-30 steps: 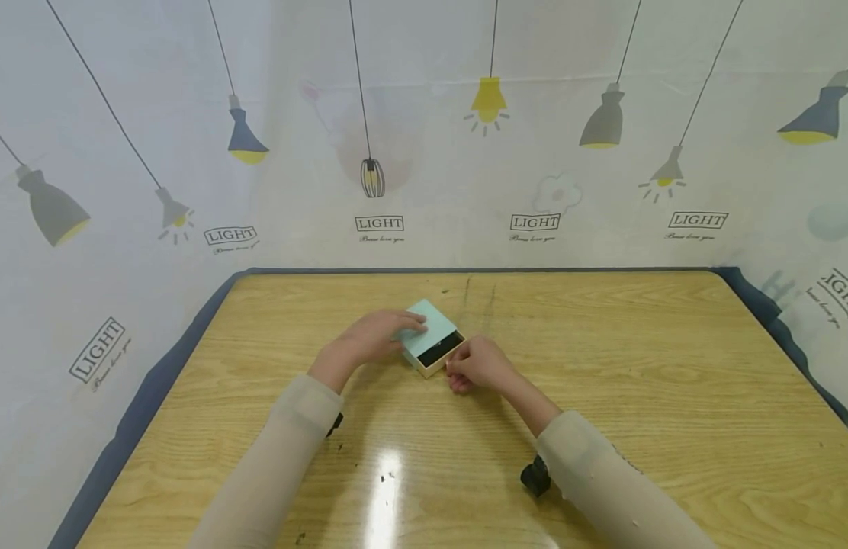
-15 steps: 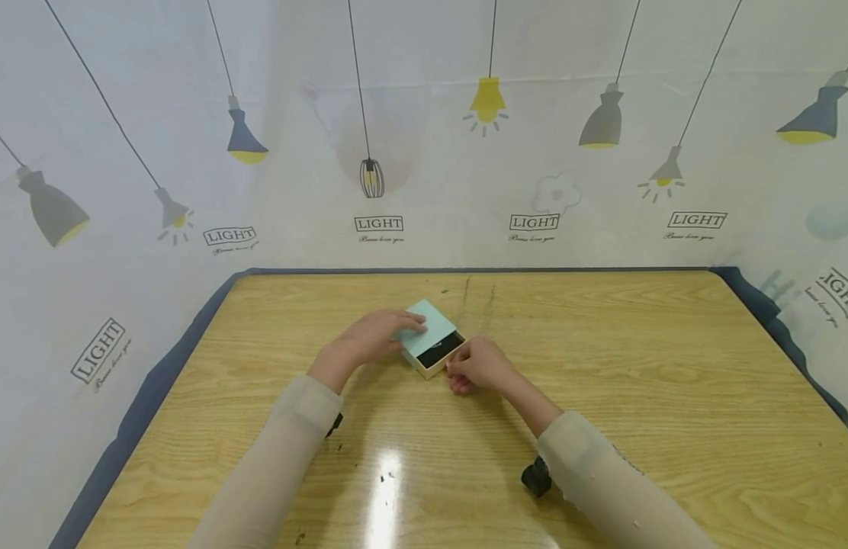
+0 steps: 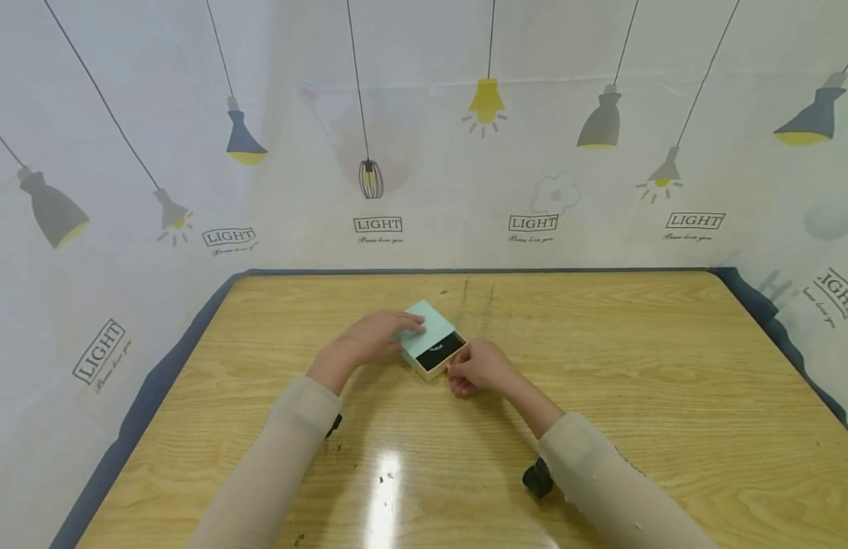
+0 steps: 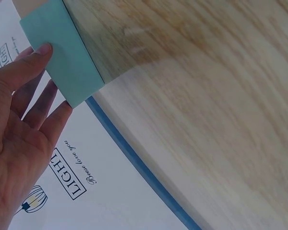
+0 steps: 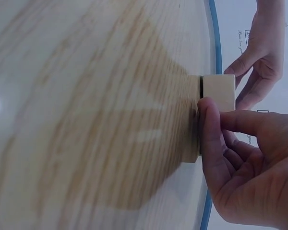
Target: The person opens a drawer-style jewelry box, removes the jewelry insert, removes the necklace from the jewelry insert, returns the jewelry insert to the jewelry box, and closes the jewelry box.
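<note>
A small pale teal drawer box [image 3: 431, 326] sits at an angle on the wooden table, its cream drawer [image 3: 434, 372] partly out toward the right hand. Black lining [image 3: 441, 353] with small white lettering shows inside. My left hand [image 3: 369, 335] grips the teal sleeve; in the left wrist view its thumb lies on one face of the sleeve [image 4: 69, 57], fingers on another side. With thumb and fingertips, my right hand [image 3: 480, 366] pinches at the drawer's front. In the right wrist view those fingertips meet against the cream front [image 5: 221, 91]; whatever lies between them is hidden.
The wooden table [image 3: 637, 381] runs back to a white curtain [image 3: 451, 175] printed with lamps and the word LIGHT. Dark wrist gear [image 3: 537, 478] hangs below the right sleeve. A bright light reflection lies on the table's near part.
The drawer has slid slightly farther out of the sleeve, and more of the black lining and white lettering shows. My right hand has shifted slightly toward me; the left stays in place.
</note>
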The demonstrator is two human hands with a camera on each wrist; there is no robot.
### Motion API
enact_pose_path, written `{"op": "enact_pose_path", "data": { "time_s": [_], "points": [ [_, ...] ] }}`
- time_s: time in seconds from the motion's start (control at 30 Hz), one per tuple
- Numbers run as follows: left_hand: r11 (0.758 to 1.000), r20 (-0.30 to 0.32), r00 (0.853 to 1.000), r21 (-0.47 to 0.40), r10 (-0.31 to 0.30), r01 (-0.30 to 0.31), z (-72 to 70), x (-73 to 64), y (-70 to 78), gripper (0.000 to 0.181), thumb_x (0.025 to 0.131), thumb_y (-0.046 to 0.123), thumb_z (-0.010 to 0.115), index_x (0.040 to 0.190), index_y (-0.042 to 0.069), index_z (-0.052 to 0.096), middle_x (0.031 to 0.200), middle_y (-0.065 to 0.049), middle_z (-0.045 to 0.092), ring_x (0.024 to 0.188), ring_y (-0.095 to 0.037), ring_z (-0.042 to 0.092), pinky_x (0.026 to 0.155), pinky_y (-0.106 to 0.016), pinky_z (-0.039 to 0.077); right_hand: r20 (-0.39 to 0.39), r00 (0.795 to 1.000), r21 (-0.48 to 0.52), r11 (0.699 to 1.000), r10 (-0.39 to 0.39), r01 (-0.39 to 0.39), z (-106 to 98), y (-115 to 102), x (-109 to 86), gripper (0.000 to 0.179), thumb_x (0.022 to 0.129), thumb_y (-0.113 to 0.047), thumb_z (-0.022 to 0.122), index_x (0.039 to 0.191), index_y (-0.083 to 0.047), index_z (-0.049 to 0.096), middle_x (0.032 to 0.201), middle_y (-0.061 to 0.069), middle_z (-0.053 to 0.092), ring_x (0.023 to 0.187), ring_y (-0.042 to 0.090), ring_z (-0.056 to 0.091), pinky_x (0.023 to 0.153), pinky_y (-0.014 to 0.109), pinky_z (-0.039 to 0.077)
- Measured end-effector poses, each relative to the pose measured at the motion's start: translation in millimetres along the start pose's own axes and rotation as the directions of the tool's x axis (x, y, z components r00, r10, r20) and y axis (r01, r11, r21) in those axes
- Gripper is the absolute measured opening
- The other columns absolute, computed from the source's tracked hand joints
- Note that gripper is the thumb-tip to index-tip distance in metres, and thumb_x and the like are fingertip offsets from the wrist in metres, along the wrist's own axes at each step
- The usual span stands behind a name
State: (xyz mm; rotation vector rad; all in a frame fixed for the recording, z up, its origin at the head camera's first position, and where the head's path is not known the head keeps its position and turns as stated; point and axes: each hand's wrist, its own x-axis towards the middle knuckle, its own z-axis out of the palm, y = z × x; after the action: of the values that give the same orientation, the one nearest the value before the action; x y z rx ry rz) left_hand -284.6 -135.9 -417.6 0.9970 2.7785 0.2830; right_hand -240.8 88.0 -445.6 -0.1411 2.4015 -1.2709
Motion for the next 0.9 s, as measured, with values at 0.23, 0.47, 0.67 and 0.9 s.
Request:
{"op": "enact_pose_path", "data": {
  "time_s": [0.23, 0.47, 0.67, 0.9],
  "points": [
    [1.000, 0.002, 1.000, -0.002, 0.005, -0.005, 0.2, 0.1, -0.2, 0.045, 0.093, 0.007, 0.068, 0.138, 0.013, 0.060, 0.154, -0.004, 0.047, 0.144, -0.027, 0.043, 0.122, -0.043, 0.035, 0.006, 1.000, 0.013, 1.000, 0.005, -0.005, -0.5, 0.4, -0.6, 0.017, 0.095, -0.005, 0.062, 0.088, 0.006, 0.073, 0.068, 0.008, 0.072, 0.053, 0.007, 0.065, 0.056, 0.025, 0.061],
    [1.000, 0.004, 1.000, -0.005, 0.005, -0.005, 1.4, 0.8, -1.9, 0.046, 0.093, 0.007, 0.068, 0.138, 0.014, 0.059, 0.155, -0.003, 0.047, 0.144, -0.027, 0.043, 0.123, -0.042, 0.034, 0.016, 1.000, 0.015, 1.000, 0.004, -0.004, -0.8, 1.0, -1.2, 0.017, 0.095, -0.005, 0.062, 0.088, 0.006, 0.073, 0.067, 0.006, 0.072, 0.053, 0.008, 0.065, 0.056, 0.024, 0.061],
    [1.000, 0.003, 1.000, -0.004, 0.003, -0.003, 1.4, 0.6, -1.8, 0.046, 0.093, 0.006, 0.067, 0.138, 0.014, 0.059, 0.155, -0.003, 0.047, 0.145, -0.027, 0.043, 0.123, -0.042, 0.034, 0.016, 1.000, 0.020, 1.000, 0.004, -0.004, -1.4, 1.9, -2.2, 0.017, 0.095, -0.004, 0.062, 0.086, 0.006, 0.073, 0.066, 0.006, 0.071, 0.053, 0.008, 0.064, 0.055, 0.024, 0.061],
    [1.000, -0.003, 1.000, -0.002, 0.004, -0.004, 0.8, 0.8, -0.4, 0.046, 0.093, 0.005, 0.068, 0.138, 0.014, 0.060, 0.154, -0.003, 0.047, 0.144, -0.027, 0.043, 0.122, -0.043, 0.035, 0.027, 1.000, 0.020, 1.000, 0.010, -0.011, -2.6, 2.0, -3.7, 0.018, 0.095, -0.004, 0.061, 0.086, 0.007, 0.072, 0.067, 0.008, 0.072, 0.054, 0.009, 0.065, 0.055, 0.025, 0.061]
  ]
}}
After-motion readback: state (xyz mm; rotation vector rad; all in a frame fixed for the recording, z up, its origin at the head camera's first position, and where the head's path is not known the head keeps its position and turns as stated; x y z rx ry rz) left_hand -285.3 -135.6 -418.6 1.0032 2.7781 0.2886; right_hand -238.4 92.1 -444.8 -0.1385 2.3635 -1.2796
